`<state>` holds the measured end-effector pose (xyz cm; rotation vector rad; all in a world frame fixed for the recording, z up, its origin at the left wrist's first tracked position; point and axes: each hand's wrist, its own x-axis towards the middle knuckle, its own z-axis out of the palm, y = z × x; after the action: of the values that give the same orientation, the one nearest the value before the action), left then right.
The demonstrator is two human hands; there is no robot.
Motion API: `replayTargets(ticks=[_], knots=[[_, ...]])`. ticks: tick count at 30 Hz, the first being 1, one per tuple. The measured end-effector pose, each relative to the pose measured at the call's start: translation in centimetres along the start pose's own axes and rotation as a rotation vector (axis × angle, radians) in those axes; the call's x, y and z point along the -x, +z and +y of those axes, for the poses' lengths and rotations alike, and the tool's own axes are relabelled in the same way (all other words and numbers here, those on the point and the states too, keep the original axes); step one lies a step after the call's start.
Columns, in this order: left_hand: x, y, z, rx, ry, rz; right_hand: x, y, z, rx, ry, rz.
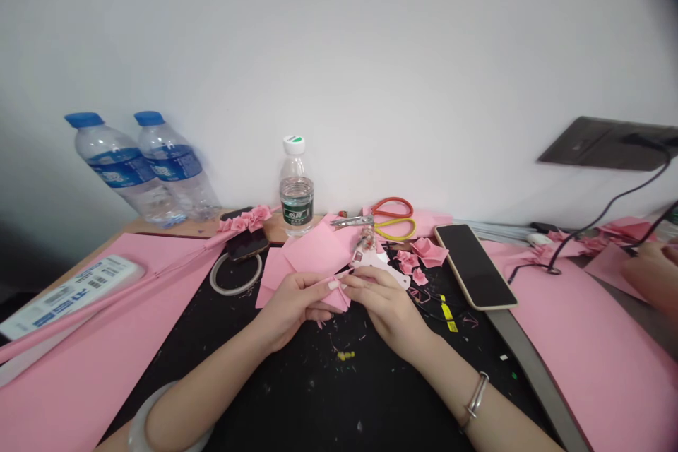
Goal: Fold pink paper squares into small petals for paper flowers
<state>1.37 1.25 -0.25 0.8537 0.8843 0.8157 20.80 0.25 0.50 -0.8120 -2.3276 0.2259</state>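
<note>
My left hand (pixel 294 302) and my right hand (pixel 382 304) meet over the black mat (pixel 296 395), both pinching a small folded piece of pink paper (pixel 335 293). Just behind it lie loose pink paper squares (pixel 312 251). Folded pink paper flowers (pixel 421 254) sit to the right of my hands. Red and yellow handled scissors (pixel 389 220) lie beyond them near the wall.
Two large water bottles (pixel 143 169) and a small bottle (pixel 296 187) stand against the wall. A tape roll (pixel 236 272), a phone (pixel 474 265), large pink sheets (pixel 587 339) and a power strip (pixel 68 293) surround the mat. Another person's hand (pixel 654 272) works at far right.
</note>
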Motion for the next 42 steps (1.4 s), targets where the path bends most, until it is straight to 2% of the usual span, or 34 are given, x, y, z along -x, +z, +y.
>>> replayTargets(ticks=[8,12,23,29,32,37,39,42], knots=[[0.1,0.0,0.1,-0.013,0.005,-0.033,0.0,0.0,-0.1,-0.066,0.009,-0.018],[0.2,0.1,0.2,-0.014,0.016,-0.019,0.0,0.1,-0.2,-0.099,0.042,-0.004],[0.1,0.0,0.2,-0.025,0.003,-0.006,0.1,0.2,-0.1,-0.099,0.025,-0.001],[0.2,0.0,0.2,-0.040,0.006,-0.020,-0.1,0.1,-0.4,-0.150,0.064,-0.039],[0.1,0.0,0.2,-0.032,0.059,0.019,-0.2,0.0,-0.9,-0.198,0.121,0.001],[0.1,0.2,0.3,-0.077,0.136,0.078,0.0,0.4,-1.6,-0.303,0.407,0.269],[0.2,0.3,0.2,-0.120,0.149,0.070,-0.1,0.7,-1.7,-0.395,0.521,0.255],[0.3,0.5,0.1,-0.165,0.164,0.053,-0.4,1.1,-2.0,-0.493,0.583,0.125]])
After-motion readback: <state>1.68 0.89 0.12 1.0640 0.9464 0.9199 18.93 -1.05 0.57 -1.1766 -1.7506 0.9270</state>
